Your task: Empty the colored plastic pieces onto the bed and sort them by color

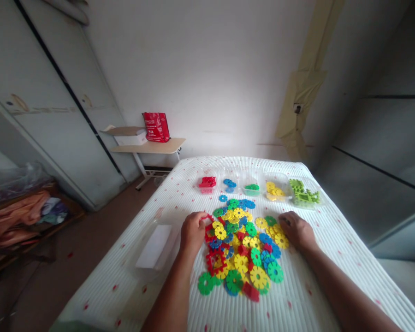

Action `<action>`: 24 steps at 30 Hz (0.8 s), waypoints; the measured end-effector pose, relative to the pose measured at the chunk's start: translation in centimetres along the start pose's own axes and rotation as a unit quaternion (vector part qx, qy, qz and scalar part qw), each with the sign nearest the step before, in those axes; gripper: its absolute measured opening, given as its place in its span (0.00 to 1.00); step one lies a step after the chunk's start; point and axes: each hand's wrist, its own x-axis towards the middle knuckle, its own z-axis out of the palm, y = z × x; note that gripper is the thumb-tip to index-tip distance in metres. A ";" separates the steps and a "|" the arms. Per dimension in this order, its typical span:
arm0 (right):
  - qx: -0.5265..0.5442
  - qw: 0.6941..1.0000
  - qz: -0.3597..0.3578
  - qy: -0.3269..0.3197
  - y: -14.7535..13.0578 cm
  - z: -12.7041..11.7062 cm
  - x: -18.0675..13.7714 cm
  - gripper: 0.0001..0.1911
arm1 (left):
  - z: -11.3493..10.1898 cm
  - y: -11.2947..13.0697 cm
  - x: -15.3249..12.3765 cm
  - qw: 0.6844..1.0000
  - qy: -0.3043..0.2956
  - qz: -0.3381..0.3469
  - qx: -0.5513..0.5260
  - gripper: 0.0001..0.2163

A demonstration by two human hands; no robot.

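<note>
A heap of plastic interlocking discs (pixel 241 263) in yellow, green and blue lies on the table, mixed with red square frame pieces (pixel 216 262). At the heap's left edge my left hand (pixel 192 232) is closed, thumb and fingers on a red square piece (pixel 206 218). Along the right edge rests my right hand (pixel 298 230) with its fingers curled in, beside yellow discs (pixel 281 240). Whatever is inside those fingers, if anything, is hidden.
Clear tubs stand in a row behind the heap, holding red pieces (pixel 207 182), blue discs (pixel 229 184), green discs (pixel 252 187), yellow discs (pixel 274 190) and light-green pieces (pixel 304 192). A clear box with white paper (pixel 154 246) lies left. Beyond is a side table (pixel 162 146) with a red bag (pixel 156 127).
</note>
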 end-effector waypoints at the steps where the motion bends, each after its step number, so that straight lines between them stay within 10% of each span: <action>1: 0.000 1.000 0.002 0.000 0.0 0.0 0.0 0.13 | 0.4 -0.3 -0.1 1.000 -0.008 0.006 0.007 0.14; 24: 0.008 1.000 0.000 0.013 -0.1 0.0 0.0 0.12 | 3.4 -0.3 -0.4 0.997 -0.006 0.050 0.066 0.24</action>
